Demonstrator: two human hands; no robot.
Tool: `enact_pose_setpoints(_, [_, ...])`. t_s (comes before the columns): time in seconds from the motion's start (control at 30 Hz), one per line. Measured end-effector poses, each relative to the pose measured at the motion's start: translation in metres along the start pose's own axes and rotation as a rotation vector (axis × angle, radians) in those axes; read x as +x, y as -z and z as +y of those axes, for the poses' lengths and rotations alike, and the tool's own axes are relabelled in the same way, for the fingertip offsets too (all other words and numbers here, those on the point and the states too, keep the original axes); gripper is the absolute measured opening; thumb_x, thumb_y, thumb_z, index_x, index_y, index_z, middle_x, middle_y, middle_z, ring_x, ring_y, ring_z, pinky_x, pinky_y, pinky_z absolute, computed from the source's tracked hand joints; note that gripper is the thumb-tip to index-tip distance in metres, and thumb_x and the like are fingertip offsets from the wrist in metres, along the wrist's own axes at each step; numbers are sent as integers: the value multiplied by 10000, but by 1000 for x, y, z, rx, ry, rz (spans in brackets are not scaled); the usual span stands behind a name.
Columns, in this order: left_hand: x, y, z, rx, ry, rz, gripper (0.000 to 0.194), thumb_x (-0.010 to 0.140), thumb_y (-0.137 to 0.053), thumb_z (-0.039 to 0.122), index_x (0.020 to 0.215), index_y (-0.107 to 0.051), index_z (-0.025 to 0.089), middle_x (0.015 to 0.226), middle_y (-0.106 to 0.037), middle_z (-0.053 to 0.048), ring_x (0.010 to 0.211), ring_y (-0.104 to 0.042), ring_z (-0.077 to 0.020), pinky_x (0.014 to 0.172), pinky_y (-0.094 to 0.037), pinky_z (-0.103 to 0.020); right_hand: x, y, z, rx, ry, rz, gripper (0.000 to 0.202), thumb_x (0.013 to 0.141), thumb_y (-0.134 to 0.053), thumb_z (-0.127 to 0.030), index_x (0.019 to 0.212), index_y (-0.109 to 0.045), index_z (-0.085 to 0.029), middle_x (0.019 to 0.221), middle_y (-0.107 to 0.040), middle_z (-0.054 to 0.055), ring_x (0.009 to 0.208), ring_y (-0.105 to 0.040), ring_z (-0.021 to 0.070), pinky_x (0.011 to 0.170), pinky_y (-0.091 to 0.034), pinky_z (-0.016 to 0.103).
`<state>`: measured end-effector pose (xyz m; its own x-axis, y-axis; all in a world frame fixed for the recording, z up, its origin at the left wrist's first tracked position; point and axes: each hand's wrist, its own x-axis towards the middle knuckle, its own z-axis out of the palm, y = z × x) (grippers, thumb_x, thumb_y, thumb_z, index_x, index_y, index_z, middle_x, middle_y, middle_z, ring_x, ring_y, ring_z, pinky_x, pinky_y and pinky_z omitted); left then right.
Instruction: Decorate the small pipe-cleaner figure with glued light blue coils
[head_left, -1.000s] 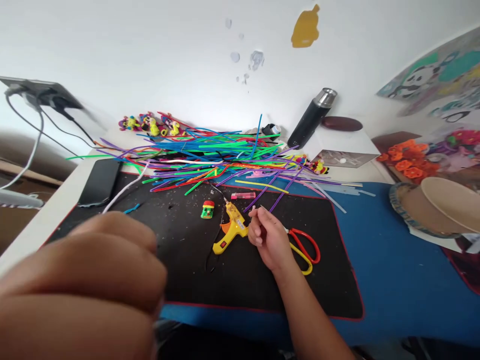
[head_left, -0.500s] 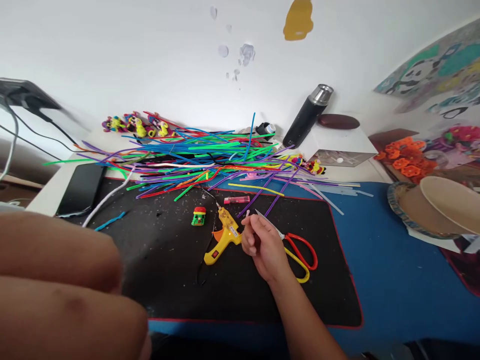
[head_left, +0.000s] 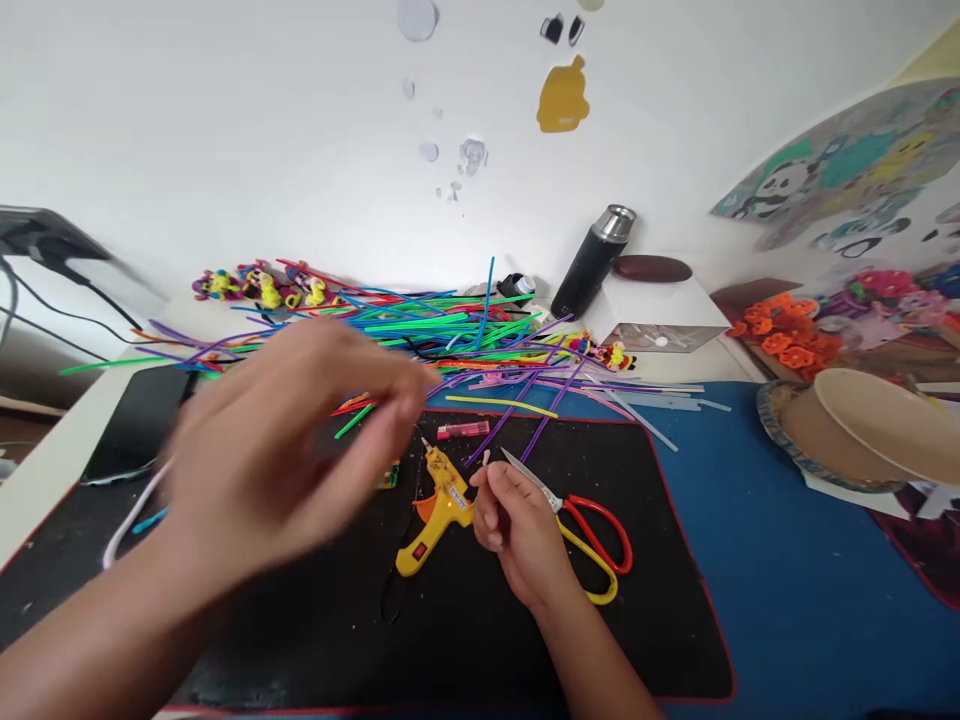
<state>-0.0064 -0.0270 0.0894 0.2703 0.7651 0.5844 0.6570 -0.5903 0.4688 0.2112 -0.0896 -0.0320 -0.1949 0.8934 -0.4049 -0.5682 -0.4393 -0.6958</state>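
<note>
My right hand (head_left: 517, 525) is closed over the black mat, with a small pale pink piece (head_left: 486, 457) pinched between thumb and fingertips. Beside it lie scissors (head_left: 600, 535) with one red and one yellow handle. On its other side rests a yellow hot glue gun (head_left: 442, 510), its nozzle pointing to the back. My left hand (head_left: 292, 440) is in the air above the mat, smeared by motion. Its thumb and forefinger are bent toward each other; whether they hold anything is unclear. Behind it a small green figure (head_left: 388, 476) is mostly hidden.
A heap of coloured pipe cleaners (head_left: 465, 325) lies along the wall. Near it are a pink lighter (head_left: 463, 430), a black thermos (head_left: 592, 265) and small figures (head_left: 262, 285). A phone (head_left: 139, 420) lies at left, bowls (head_left: 885, 425) at right.
My left hand has moved from close to the camera, at lower left, out over the mat. The view has tilted up slightly. My right hand keeps its pinch on the pale pink piece.
</note>
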Motion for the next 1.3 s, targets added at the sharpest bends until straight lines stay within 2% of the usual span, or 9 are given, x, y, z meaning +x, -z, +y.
enact_pose_setpoints(0.07, [28,-14,-18,98,5,-53,186,997,-550,282,1028,-730,313,954,-784,-10,860,-732,-222,796,-613,-385,0,0,0,-2,3,-3,424,857,-843,-566,851,-718,-161,533,-470,-69,412,-347,47,420,-202,203])
enact_pose_setpoints(0.13, [51,-38,-50,233,32,-204,202,995,-558,290,966,-748,227,983,-778,-78,950,-727,-265,858,-594,-401,1,0,1,5,5,0,432,850,-848,-572,849,-717,-161,532,-471,-69,409,-346,45,416,-197,201])
enact_pose_setpoints(0.2, [66,-65,-83,326,58,-305,214,993,-554,244,1012,-762,202,1046,-781,-101,1020,-720,-283,929,-574,-405,1,1,1,19,6,7,435,841,-856,-572,844,-715,-160,530,-474,-70,404,-344,44,412,-192,201])
enact_pose_setpoints(0.27, [74,-86,-105,463,57,-395,254,999,-530,214,1064,-775,189,1090,-770,-124,1079,-703,-306,968,-556,-417,1,1,1,33,3,10,435,836,-862,-568,841,-715,-159,530,-477,-69,401,-347,45,411,-189,203])
enact_pose_setpoints(0.43, [86,-111,-115,575,38,-507,283,970,-555,200,1142,-778,173,1131,-747,-159,1121,-677,-339,954,-535,-422,1,1,0,39,0,10,442,831,-866,-570,838,-716,-154,531,-487,-66,403,-357,47,417,-194,207])
enact_pose_setpoints(0.73, [89,-119,-122,656,-18,-595,335,1042,-448,248,1080,-767,151,1122,-731,-184,1106,-678,-340,891,-495,-414,1,2,-1,31,10,3,435,815,-876,-562,837,-723,-156,531,-488,-66,406,-350,50,416,-199,207])
enact_pose_setpoints(0.93, [86,-120,-128,659,-38,-645,249,983,-539,234,1042,-777,193,1114,-768,-151,1099,-706,-310,886,-485,-372,1,2,-1,16,24,-11,424,828,-864,-559,842,-721,-160,536,-486,-64,412,-348,53,416,-207,207])
enact_pose_setpoints(1.2, [88,-114,-122,679,41,-566,339,1019,-431,256,1120,-742,168,986,-814,-172,922,-760,-331,793,-489,-392,1,2,-1,18,42,-19,437,802,-880,-561,843,-717,-158,530,-487,-69,407,-344,53,413,-200,206])
enact_pose_setpoints(1.3, [91,-103,-122,645,19,-544,322,1002,-459,272,1130,-743,192,1039,-818,-148,999,-745,-324,845,-497,-391,2,3,1,16,54,-20,429,806,-877,-553,849,-716,-157,532,-488,-70,408,-340,54,412,-197,205])
